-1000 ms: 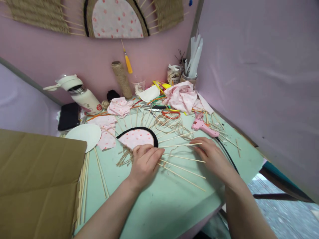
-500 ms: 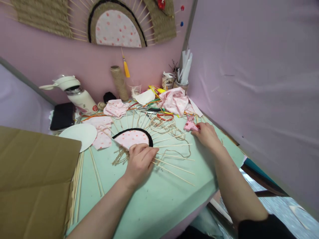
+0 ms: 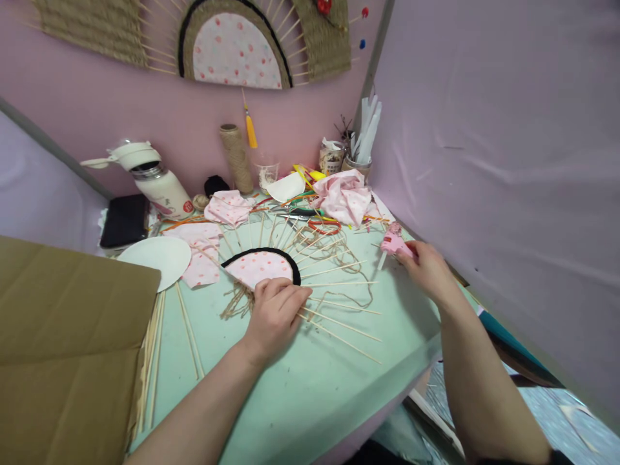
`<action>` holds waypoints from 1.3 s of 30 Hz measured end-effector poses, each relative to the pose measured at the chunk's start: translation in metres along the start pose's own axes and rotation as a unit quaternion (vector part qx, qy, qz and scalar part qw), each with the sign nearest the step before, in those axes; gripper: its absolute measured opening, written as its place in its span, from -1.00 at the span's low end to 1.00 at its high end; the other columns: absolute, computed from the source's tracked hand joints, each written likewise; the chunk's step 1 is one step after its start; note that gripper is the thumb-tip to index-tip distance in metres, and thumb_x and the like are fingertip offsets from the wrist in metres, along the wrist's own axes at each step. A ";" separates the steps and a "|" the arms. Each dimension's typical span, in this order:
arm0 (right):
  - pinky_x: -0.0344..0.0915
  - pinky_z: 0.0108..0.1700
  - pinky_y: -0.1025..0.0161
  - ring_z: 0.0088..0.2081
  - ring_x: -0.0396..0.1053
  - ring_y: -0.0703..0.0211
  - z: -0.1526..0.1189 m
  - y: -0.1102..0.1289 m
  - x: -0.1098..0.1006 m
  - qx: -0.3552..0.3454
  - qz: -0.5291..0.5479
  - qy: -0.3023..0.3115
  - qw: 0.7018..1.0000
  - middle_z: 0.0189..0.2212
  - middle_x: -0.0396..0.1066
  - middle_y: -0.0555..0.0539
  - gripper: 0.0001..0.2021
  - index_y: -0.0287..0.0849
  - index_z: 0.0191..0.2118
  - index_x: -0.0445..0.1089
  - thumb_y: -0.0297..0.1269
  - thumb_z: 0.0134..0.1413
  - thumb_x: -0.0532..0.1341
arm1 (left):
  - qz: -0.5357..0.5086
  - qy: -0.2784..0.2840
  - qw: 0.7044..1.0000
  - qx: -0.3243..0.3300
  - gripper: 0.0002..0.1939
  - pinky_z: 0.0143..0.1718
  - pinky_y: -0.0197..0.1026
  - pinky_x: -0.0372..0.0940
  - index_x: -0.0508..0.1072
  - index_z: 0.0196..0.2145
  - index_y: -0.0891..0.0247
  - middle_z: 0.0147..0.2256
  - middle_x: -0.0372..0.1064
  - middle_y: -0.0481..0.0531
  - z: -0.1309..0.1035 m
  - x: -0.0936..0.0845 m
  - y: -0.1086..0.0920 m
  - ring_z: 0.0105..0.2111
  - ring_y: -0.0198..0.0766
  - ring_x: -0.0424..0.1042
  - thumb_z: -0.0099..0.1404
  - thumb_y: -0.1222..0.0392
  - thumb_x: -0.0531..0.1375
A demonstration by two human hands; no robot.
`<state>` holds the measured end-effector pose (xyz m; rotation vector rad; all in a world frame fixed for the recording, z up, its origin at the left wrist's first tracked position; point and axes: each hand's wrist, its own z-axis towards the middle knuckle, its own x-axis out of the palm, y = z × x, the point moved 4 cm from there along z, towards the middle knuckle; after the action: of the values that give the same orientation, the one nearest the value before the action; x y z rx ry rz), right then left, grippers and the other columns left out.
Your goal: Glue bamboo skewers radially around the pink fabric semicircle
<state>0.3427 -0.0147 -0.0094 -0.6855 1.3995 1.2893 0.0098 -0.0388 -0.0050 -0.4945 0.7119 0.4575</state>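
A half-round fan frame (image 3: 261, 268) lies on the table, with spotted pink fabric, a black rim and thin wooden sticks fanning outward. My left hand (image 3: 276, 313) grips its lower edge near the right corner, fingers curled together; the fingertips are partly hidden. To the right, my right hand (image 3: 429, 268) is closed around a pink glue gun (image 3: 394, 241), from which a pale glue stick (image 3: 382, 260) protrudes. Loose twine (image 3: 365, 303) trails beneath the sticks on the right, and a twine bundle (image 3: 237, 302) sits by the fan's left corner.
Cardboard (image 3: 72, 342) covers the left front. Behind the fan are orange-handled scissors (image 3: 324, 227), crumpled pink fabric (image 3: 345, 197), a twine spool (image 3: 236, 158) and an open bottle (image 3: 162, 187). A white paper disc (image 3: 157, 261) and loose sticks (image 3: 155, 361) lie left.
My right hand has lifted the pink glue gun and moved it right, toward me. My left hand stays on the fan frame. The view has shifted slightly.
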 end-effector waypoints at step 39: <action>0.32 -0.32 0.20 -0.38 0.33 0.11 -0.097 0.095 -0.052 -0.092 0.207 0.350 0.909 -0.48 0.35 -0.09 -0.44 -0.13 -0.49 0.35 0.23 0.19 -0.06 | 0.000 -0.001 1.000 -0.002 -0.77 -0.11 -0.07 0.12 0.40 -0.08 0.26 -0.31 0.53 0.02 -0.001 0.001 -0.001 -0.20 -0.17 0.34 0.32 0.40 0.12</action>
<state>0.2401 -0.0937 0.0566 -1.0918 2.1076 1.6019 0.0103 -0.0406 -0.0059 -0.4984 0.7097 0.4590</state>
